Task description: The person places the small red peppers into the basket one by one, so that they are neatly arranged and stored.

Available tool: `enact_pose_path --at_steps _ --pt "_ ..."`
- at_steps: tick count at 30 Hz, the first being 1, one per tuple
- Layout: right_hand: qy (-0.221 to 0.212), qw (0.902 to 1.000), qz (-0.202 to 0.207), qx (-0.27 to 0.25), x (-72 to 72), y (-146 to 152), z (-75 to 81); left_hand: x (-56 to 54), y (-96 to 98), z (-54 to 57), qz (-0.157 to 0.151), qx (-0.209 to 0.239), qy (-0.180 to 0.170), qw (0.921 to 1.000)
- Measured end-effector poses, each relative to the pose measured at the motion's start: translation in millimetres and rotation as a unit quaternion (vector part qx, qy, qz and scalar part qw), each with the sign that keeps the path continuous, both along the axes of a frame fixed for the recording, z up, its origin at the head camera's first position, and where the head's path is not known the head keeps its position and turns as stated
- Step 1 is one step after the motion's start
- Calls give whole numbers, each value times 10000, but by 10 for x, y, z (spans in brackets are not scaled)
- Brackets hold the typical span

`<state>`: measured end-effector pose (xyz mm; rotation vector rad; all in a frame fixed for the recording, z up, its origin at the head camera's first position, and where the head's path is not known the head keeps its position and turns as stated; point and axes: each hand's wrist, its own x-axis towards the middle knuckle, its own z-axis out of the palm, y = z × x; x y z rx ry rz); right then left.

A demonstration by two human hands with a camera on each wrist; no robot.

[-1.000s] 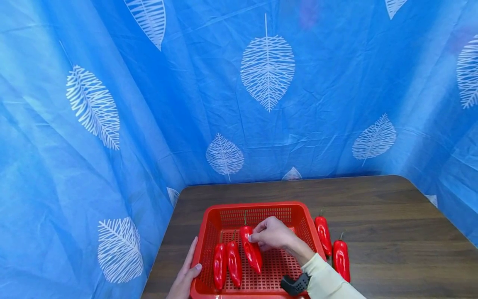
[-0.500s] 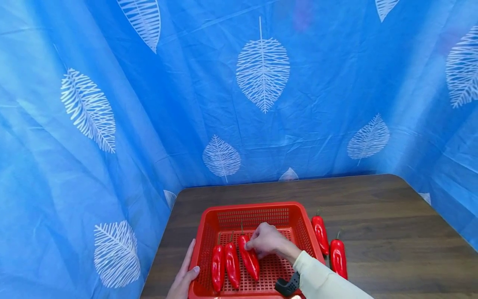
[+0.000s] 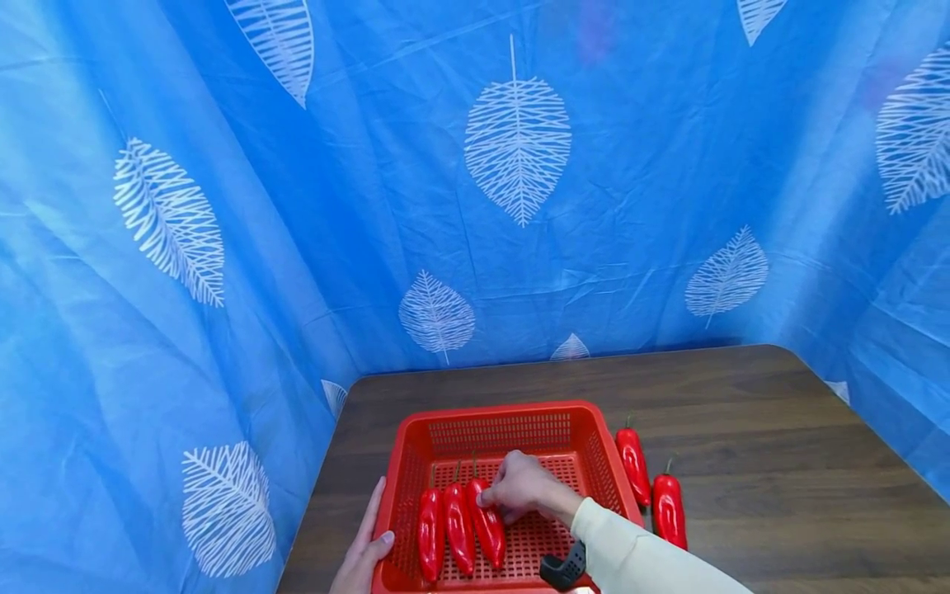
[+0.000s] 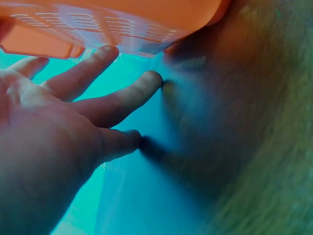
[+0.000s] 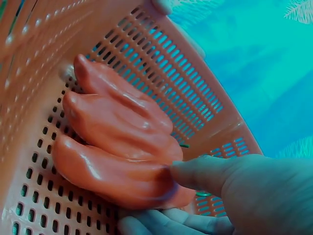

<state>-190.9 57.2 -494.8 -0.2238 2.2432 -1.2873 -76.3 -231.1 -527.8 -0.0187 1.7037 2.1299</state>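
Taking the red basket's point(image 3: 500, 429) middle as our dial's hub, with twelve pointing away from us, we find nearest a pale sleeve point(image 3: 646, 549) crossing the rim around four and a black wrist device point(image 3: 562, 568) near five; a low swing could knock that device against the rim and jolt everything inside. Between eight and nine, our left hand point(image 3: 359, 553) lies along the outer wall with fingers extended, thumb at the rim, gripping nothing, so a hard sideways push could let the basket slide. Just off the hub towards seven, our right hand point(image 3: 523, 487) pinches the third pepper point(image 3: 487, 532) between thumb and fingers, inside the basket. Its skin looks slick, so a loose pinch could drop it or let it roll. Pressed too far towards nine, it could shove the middle pepper point(image 3: 458, 528) and the left pepper point(image 3: 430, 532) into the wall. Two loose peppers point(image 3: 669, 511) lie on the wooden table point(image 3: 779, 462) towards three; a careless sleeve could brush the nearer one. Beyond, at twelve, hangs the blue curtain point(image 3: 356, 206).
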Motion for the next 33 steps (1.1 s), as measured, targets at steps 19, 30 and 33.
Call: enact_pose_path --at_steps 19,30,33 --pt "575 9968 282 481 -22 59 120 1 -9 -9 -131 213 152 9996" --pt "848 9956 357 -146 -60 343 466 -1 -12 -30 -125 183 169 9996" --pt "783 9957 286 -408 -86 506 604 -2 -19 -27 -124 148 172 9997"
